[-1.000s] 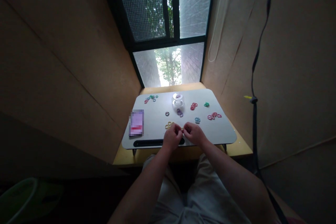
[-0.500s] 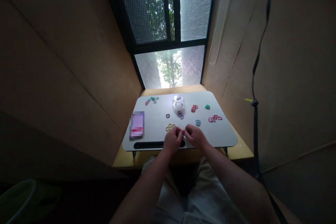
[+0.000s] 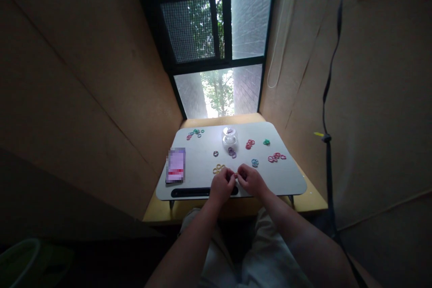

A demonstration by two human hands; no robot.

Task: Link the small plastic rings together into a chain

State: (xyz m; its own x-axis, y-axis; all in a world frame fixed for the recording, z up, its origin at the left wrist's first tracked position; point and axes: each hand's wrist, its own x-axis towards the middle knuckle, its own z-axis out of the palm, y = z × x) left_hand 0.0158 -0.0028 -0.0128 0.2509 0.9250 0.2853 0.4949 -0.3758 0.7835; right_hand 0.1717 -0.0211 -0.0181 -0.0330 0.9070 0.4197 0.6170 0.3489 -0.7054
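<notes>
My left hand (image 3: 223, 185) and my right hand (image 3: 250, 180) meet over the front of a white lap desk (image 3: 195, 166). Both are closed in a pinch, fingertips almost touching. Between them shows a tiny orange-brown bit, too small to name. Just behind my left hand lie several yellow rings (image 3: 218, 169), which look like small hair ties; the hand partly covers them. Blue rings (image 3: 254, 162) are bunched beyond my right hand. Purple rings (image 3: 231, 152) and a dark ring (image 3: 216, 154) lie farther back, near a clear round container (image 3: 230, 137).
Red rings (image 3: 249, 144), pink-red rings (image 3: 276, 157) and a green bunch (image 3: 266, 142) lie at right. A mixed cluster of rings (image 3: 195, 133) sits back left, above a blurred purple packet (image 3: 176, 165). A black slot (image 3: 191, 192) runs along the front edge. A dark cord (image 3: 326, 99) hangs at right.
The camera has tilted up slightly, so the desk appears lower. Both hands stay pinched together at the same spot, with only slight finger movement. The rings lie as before.
</notes>
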